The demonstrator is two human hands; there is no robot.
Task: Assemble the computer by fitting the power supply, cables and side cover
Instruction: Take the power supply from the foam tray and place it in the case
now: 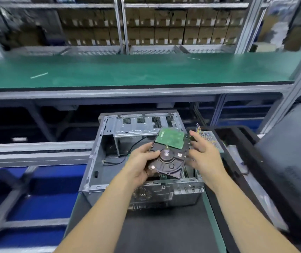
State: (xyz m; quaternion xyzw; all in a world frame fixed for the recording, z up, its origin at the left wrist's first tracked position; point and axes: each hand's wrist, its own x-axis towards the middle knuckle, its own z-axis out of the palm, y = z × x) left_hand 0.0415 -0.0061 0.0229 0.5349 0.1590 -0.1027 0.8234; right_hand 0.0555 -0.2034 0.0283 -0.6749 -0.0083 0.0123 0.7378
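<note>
An open grey computer case [98, 161] lies on its side on a dark work surface, its interior facing up. Above it I hold a hard drive [169, 152], underside up, with a green circuit board at its far end. My left hand [142, 165] grips the drive's left and near edge. My right hand [202, 152] rests against its right edge with the fingers spread. A black cable [127, 157] runs across the case floor. A perforated metal power supply [209, 137] with coloured wires lies to the right of the case, partly hidden by my right hand.
A black tray [237, 136] at the right holds the power supply. A grey panel [292, 152] leans at the far right. A green-topped bench [146, 70] runs across behind, with shelves of cardboard boxes [164, 24] beyond. Blue bins [42, 198] sit low at the left.
</note>
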